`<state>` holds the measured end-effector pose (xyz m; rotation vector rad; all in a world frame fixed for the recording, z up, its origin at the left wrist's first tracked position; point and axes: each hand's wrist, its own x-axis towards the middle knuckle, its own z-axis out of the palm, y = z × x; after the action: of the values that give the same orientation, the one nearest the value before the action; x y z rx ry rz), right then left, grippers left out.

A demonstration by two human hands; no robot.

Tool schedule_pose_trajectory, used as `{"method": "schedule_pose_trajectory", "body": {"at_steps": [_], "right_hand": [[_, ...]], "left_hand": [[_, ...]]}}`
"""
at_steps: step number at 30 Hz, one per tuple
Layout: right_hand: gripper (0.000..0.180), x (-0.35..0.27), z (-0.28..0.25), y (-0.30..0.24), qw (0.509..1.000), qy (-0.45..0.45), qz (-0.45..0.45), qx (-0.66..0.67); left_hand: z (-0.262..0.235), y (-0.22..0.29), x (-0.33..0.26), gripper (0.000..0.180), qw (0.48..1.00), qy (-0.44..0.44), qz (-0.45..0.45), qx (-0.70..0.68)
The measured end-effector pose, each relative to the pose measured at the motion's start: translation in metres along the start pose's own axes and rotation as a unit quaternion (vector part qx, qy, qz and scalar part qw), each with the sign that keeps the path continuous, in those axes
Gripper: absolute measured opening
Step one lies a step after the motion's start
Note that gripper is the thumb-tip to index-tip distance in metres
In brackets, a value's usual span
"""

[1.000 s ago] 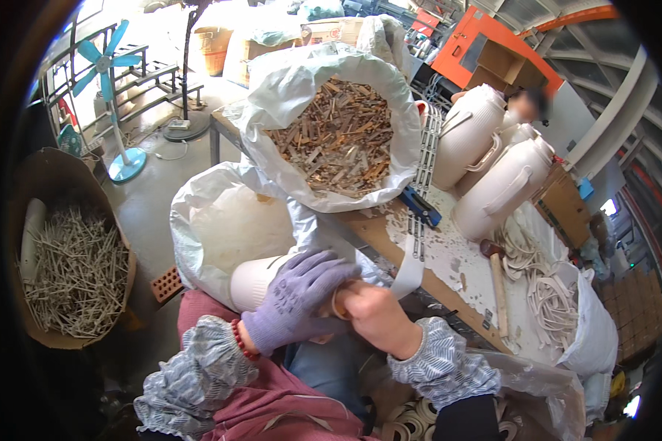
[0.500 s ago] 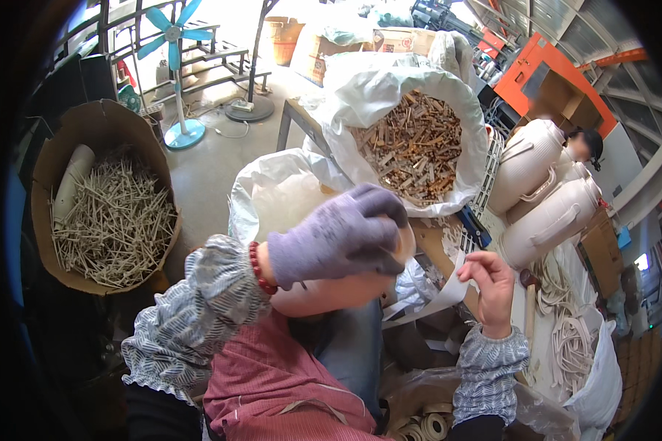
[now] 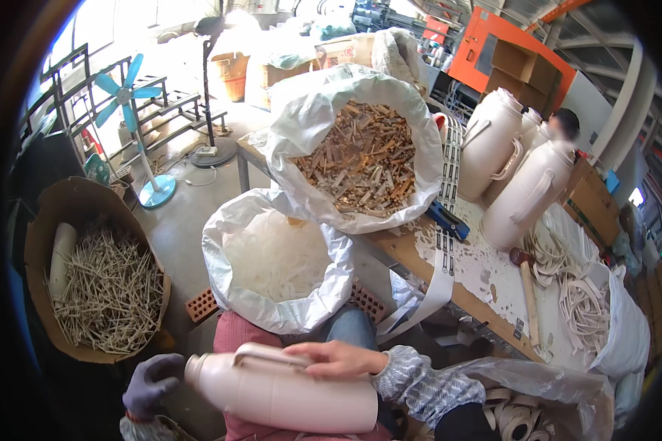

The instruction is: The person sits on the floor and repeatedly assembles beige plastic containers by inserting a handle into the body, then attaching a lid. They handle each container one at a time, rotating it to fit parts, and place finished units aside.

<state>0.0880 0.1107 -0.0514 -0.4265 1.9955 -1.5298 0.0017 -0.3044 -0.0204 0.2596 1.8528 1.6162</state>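
A pale pink thermos-shaped flask [image 3: 294, 400] with a side handle lies across my lap, its narrow neck toward the left. My right hand [image 3: 346, 359] is bare and holds the flask from above, its fingers over the end of the handle. Beside the neck is my left hand [image 3: 151, 386] in a purple-grey glove, fingers curved and apart. Nothing shows in the glove, and it seems not to touch the neck.
Ahead stands a white sack [image 3: 272, 257] of translucent pieces, and behind it a sack [image 3: 360, 158] of brown strips. On the bench [image 3: 485, 268] are upright flasks [image 3: 529, 195], a label strip [image 3: 443, 268], a mallet [image 3: 526, 294] and pale loops. A carton [image 3: 162, 294] of thin sticks stands left.
My left hand has moved down and left to the flask's neck. My right hand has come from beside the white strip onto the flask, which now lies lengthwise in view. The view has shifted.
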Motion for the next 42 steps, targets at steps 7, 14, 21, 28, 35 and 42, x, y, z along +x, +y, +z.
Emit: {"method": "schedule_pose_trajectory", "body": {"at_steps": [7,14,21,28,35,42], "right_hand": [[0.022,0.020,-0.108,-0.030,0.896,0.381,-0.162,-0.162],[0.021,0.039,-0.218,0.015,0.724,0.508,-0.019,-0.466],[0.034,0.032,-0.210,0.000,0.792,0.410,0.011,-0.452],[0.014,-0.004,-0.237,0.007,0.776,0.614,-0.099,-0.104],[0.014,0.028,-0.046,-0.010,0.929,0.341,-0.060,0.134],[0.014,0.024,0.002,-0.004,0.921,0.274,-0.153,-0.230]], "left_hand": [[0.097,0.020,0.025,0.059,0.847,-0.024,0.306,0.434],[0.096,-0.015,0.060,0.046,0.903,0.075,0.230,0.356],[0.109,0.003,0.067,0.043,0.945,0.055,0.198,0.254],[0.147,0.017,0.092,0.044,0.914,-0.206,0.080,0.341],[0.168,-0.009,0.125,0.032,0.931,0.023,0.291,0.217],[0.142,-0.030,0.122,0.028,0.915,-0.022,0.335,0.222]]}}
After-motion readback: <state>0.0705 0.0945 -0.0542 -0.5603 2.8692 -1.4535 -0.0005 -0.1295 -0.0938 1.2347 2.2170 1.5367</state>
